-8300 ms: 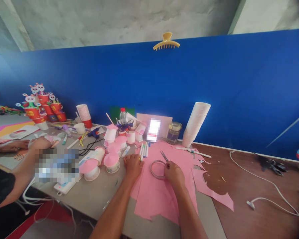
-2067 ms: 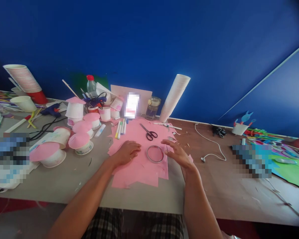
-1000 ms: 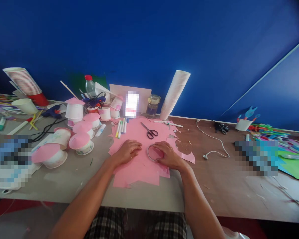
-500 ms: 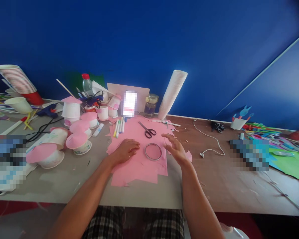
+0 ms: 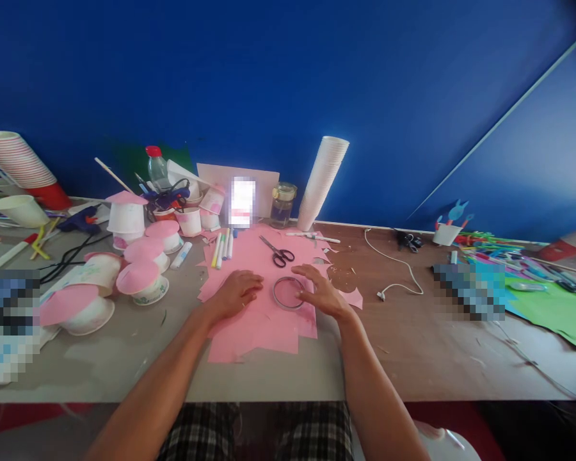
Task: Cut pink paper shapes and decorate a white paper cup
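Sheets of pink paper (image 5: 254, 333) lie layered on the table in front of me. A thin grey ring (image 5: 275, 296) rests flat on them. My left hand (image 5: 235, 293) is open over the paper, left of the ring and apart from it, holding nothing. On the other side, my right hand (image 5: 320, 292) is open, thumb and fingers spread at the ring's right edge; whether a fingertip touches it I cannot tell. Beyond the ring lie black-handled scissors (image 5: 279, 255), blades slightly apart. Several markers (image 5: 224, 248) sit at the paper's far left.
Paper cups with pink tops (image 5: 141, 278) stand at left, near a glue gun (image 5: 84, 219). At the back are a lidded jar (image 5: 283, 203), a tall cup stack (image 5: 324, 182) and a blurred bright screen (image 5: 242, 202). A white cable (image 5: 408, 261) and green paper (image 5: 552, 314) lie right.
My right hand has moved left, in to the ring's right edge. The left hand stays nearly where it was beside the ring. The whole view has shifted slightly.
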`<state>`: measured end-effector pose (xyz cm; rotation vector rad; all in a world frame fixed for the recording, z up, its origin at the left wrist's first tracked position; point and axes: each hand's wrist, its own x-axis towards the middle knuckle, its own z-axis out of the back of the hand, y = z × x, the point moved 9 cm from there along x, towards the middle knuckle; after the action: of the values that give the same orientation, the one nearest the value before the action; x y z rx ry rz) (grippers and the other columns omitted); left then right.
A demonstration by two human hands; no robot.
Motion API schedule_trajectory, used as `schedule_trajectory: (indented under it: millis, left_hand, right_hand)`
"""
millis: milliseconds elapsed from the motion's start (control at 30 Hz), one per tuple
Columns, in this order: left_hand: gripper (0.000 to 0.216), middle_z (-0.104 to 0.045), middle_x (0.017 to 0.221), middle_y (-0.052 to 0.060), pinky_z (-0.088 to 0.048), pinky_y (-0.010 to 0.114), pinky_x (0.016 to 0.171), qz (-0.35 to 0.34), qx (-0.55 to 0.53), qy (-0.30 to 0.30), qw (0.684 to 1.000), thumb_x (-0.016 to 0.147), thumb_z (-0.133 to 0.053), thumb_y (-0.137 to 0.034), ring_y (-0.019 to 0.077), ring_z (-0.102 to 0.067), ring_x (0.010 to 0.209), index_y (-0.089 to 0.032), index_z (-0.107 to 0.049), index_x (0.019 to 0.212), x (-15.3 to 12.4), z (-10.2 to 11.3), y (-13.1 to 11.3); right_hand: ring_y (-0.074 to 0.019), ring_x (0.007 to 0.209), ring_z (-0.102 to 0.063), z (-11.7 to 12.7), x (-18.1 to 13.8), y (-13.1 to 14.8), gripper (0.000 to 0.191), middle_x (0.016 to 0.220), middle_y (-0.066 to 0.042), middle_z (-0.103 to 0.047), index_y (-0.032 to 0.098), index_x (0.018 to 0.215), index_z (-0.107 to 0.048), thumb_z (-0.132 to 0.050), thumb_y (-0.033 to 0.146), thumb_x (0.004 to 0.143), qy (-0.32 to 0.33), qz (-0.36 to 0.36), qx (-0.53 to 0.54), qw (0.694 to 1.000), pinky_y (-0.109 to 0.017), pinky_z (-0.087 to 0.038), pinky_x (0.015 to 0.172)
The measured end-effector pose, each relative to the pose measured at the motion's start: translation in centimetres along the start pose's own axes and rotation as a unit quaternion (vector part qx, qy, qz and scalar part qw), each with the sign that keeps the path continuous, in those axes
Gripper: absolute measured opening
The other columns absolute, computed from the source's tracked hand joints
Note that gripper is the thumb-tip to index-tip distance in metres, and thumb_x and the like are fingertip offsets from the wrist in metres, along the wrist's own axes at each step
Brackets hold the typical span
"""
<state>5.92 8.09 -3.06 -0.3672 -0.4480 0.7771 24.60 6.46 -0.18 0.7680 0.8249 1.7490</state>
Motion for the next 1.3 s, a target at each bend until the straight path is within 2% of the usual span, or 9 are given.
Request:
schedule_trajectory:
  millis: [133, 267, 500, 733, 967, 1033, 1133, 1200, 1300]
  left_hand:
    - [0.026, -0.062, 0.121, 0.005, -0.036, 0.045, 0.103, -0.011, -0.003, -0.003, 1.000, 0.081, -0.054, -0.020, 0.0229, -0.051, 0.116, -0.022, -0.066, 0.104, 0.1, 0.1, -0.2]
    - [0.024, -0.063, 0.120, 0.006, -0.035, 0.045, 0.103, -0.021, -0.007, -0.008, 1.000, 0.082, -0.054, -0.022, 0.0230, -0.052, 0.116, -0.021, -0.066, 0.104, 0.1, 0.3, -0.5]
    - [0.023, -0.064, 0.119, 0.006, -0.036, 0.044, 0.102, -0.025, -0.009, 0.003, 1.000, 0.084, -0.054, -0.025, 0.0220, -0.053, 0.114, -0.021, -0.066, 0.103, 0.2, 0.3, -0.7]
    - [0.025, -0.063, 0.120, 0.005, -0.036, 0.045, 0.102, -0.013, -0.008, -0.009, 1.000, 0.081, -0.055, -0.020, 0.0223, -0.052, 0.116, -0.022, -0.065, 0.103, 0.0, 0.3, -0.4]
    - [0.024, -0.064, 0.119, 0.006, -0.037, 0.045, 0.102, -0.022, -0.005, -0.008, 1.000, 0.081, -0.056, -0.021, 0.0233, -0.052, 0.116, -0.020, -0.066, 0.103, 0.1, 0.3, -0.6]
    - [0.024, -0.064, 0.119, 0.005, -0.037, 0.045, 0.102, -0.020, -0.003, -0.007, 1.000, 0.081, -0.056, -0.020, 0.0230, -0.052, 0.116, -0.021, -0.066, 0.103, 0.1, 0.3, -0.5]
    - [0.026, -0.063, 0.120, 0.004, -0.037, 0.045, 0.103, -0.006, -0.003, -0.001, 1.000, 0.081, -0.055, -0.019, 0.0225, -0.051, 0.117, -0.022, -0.065, 0.104, 0.0, 0.0, -0.1]
    - [0.026, -0.063, 0.121, 0.003, -0.037, 0.045, 0.103, -0.002, -0.004, -0.005, 1.000, 0.081, -0.054, -0.020, 0.0223, -0.050, 0.118, -0.023, -0.065, 0.105, -0.1, -0.1, 0.1]
    - [0.025, -0.063, 0.119, 0.004, -0.037, 0.045, 0.103, -0.014, -0.005, -0.016, 1.000, 0.083, -0.052, -0.021, 0.0218, -0.051, 0.117, -0.022, -0.066, 0.104, -0.1, 0.1, 0.0]
  right_hand:
    - [-0.0292, 0.138, -0.017, -2.1, -0.1, 0.1, 0.072, 0.140, -0.005, -0.043, 0.025, 0.131, -0.048, -0.072, 0.032, 0.064, 0.068, 0.004, -0.111, 0.991, -0.049, -0.018, 0.111]
    - [-0.0310, 0.139, -0.012, -3.2, -0.2, -0.3, 0.084, 0.144, -0.005, -0.038, 0.026, 0.137, -0.041, -0.075, 0.034, 0.060, 0.093, 0.003, -0.176, 0.980, -0.051, -0.011, 0.112]
    - [-0.0300, 0.138, -0.017, -3.4, -0.1, -0.4, 0.078, 0.141, -0.003, -0.041, 0.027, 0.136, -0.042, -0.069, 0.028, 0.063, 0.085, -0.007, -0.189, 0.978, -0.049, -0.014, 0.112]
    - [-0.0287, 0.140, -0.012, -1.9, 0.0, -0.1, 0.070, 0.146, -0.005, -0.035, 0.025, 0.136, -0.041, -0.063, 0.045, 0.073, 0.048, 0.024, -0.119, 0.991, -0.051, -0.016, 0.112]
    - [-0.0325, 0.137, -0.020, -2.9, 0.0, 0.1, 0.077, 0.139, -0.007, -0.045, 0.025, 0.132, -0.048, -0.073, 0.044, 0.062, 0.042, 0.039, -0.149, 0.987, -0.054, -0.017, 0.110]
    - [-0.0307, 0.134, -0.028, -2.1, 0.3, 0.0, 0.068, 0.136, -0.008, -0.048, 0.024, 0.127, -0.052, -0.069, 0.046, 0.066, -0.002, 0.046, -0.120, 0.992, -0.052, -0.021, 0.109]
    - [-0.0261, 0.119, -0.049, 1.2, 0.5, -1.5, 0.046, 0.122, -0.011, -0.059, 0.020, 0.115, -0.060, -0.052, 0.049, 0.080, -0.150, 0.013, -0.038, 0.988, -0.045, -0.035, 0.101]
    - [-0.0246, 0.105, -0.059, 3.2, 0.2, -3.2, 0.045, 0.108, -0.012, -0.066, 0.016, 0.103, -0.064, -0.041, 0.050, 0.085, -0.244, -0.034, 0.013, 0.969, -0.041, -0.043, 0.092]
    - [-0.0232, 0.096, -0.062, 4.2, 0.0, -4.6, 0.046, 0.088, -0.010, -0.071, 0.015, 0.094, -0.065, -0.036, 0.049, 0.087, -0.286, -0.076, 0.031, 0.955, -0.037, -0.044, 0.088]
